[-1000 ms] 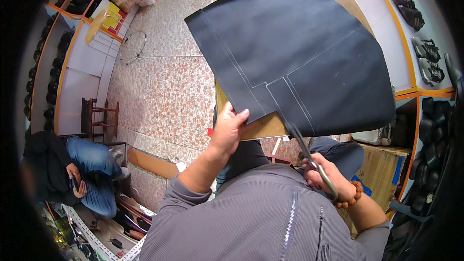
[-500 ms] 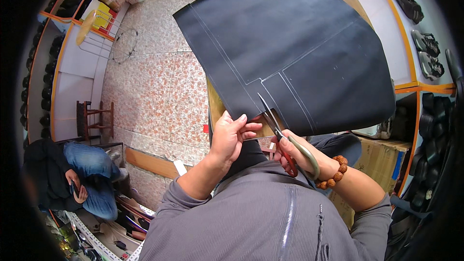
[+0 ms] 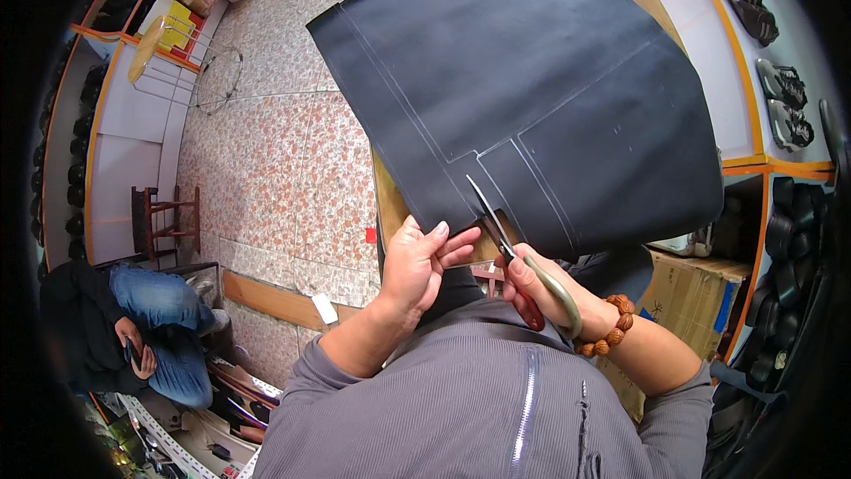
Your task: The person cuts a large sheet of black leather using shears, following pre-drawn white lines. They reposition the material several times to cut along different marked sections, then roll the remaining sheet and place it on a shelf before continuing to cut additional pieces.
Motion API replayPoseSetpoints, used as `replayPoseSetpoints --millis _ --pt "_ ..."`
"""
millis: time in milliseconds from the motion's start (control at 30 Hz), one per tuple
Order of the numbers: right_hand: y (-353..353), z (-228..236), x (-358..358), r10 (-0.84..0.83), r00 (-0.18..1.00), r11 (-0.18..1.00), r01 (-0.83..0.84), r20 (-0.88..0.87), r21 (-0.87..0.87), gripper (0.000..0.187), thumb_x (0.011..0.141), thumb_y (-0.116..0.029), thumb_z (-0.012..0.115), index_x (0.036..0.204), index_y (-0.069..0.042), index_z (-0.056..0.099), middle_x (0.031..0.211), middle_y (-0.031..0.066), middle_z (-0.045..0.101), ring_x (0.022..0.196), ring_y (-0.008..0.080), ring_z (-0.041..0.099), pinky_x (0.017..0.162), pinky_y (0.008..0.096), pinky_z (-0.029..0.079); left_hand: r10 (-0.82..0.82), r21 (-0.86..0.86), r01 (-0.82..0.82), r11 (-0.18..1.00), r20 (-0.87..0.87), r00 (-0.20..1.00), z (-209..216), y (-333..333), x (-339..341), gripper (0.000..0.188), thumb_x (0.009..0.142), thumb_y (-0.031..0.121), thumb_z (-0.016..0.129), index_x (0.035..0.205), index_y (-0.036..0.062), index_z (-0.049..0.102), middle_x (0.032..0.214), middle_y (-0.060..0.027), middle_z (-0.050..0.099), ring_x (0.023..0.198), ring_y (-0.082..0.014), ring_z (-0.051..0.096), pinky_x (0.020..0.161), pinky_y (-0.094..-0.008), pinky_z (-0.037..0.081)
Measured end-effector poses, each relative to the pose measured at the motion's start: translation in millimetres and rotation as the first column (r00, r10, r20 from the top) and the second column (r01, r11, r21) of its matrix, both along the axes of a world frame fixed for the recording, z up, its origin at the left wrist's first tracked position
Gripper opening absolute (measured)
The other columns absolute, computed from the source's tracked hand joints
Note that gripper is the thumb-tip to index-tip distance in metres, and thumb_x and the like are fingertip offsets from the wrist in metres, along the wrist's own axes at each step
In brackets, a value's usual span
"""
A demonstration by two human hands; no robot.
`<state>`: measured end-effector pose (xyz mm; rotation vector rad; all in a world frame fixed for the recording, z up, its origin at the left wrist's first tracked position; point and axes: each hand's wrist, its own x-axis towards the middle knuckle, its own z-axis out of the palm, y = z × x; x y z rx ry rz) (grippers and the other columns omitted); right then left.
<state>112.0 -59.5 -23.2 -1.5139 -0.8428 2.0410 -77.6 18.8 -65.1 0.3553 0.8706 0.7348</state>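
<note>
A large black leather-like sheet (image 3: 550, 54), marked with pale drawn lines, spreads over the table and overhangs its near edge. My left hand (image 3: 415, 268) pinches the sheet's near edge, thumb on top. Scissors (image 3: 486, 206), one handle olive and one red, are gripped in my right hand (image 3: 542, 286). Their blades point away from me into a cut at the near edge, just right of my left fingers, close to a drawn line. One blade lies over the sheet; how much of the other is beneath it, I cannot tell.
The wooden table (image 3: 390, 204) shows along the sheet's left side. At left, a seated person (image 3: 160, 328) holds a phone. A round stool (image 3: 147, 49) and a small dark chair (image 3: 164, 222) stand by the left shelves. At right are a shoe shelf (image 3: 784, 93) and a cardboard box (image 3: 687, 297).
My right hand and the scissors have shifted slightly left and nearer to me. The left hand keeps its pinch on the sheet. The whole view has moved slightly.
</note>
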Motion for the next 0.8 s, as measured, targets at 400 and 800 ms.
replayPoseSetpoints --millis 400,800 --pt "-2 -7 -1 0.033 0.979 0.971 -0.079 0.202 0.224 0.052 0.096 -0.049 0.042 0.109 0.002 0.042 0.075 0.0109 0.055 0.067 0.0173 0.054 0.061 0.0314 0.045 0.013 -0.023 -0.014 1.000 -0.021 1.000 0 -1 1 0.021 0.095 0.004 0.045 0.116 0.0027 0.044 0.115 -0.0124 0.057 0.102 -0.0299 0.063 0.080 -0.0342 0.056" --pt "-7 -10 -4 -0.008 0.954 0.973 -0.061 0.299 0.221 0.050 0.095 -0.047 0.047 0.104 0.003 0.047 0.067 0.0133 0.055 0.062 0.0222 0.056 0.061 0.0337 0.045 0.037 -0.009 -0.037 0.999 -0.037 0.999 0 -3 5 0.016 0.096 0.003 0.044 0.112 0.0018 0.042 0.113 -0.0141 0.056 0.100 -0.0296 0.064 0.077 -0.0310 0.057"
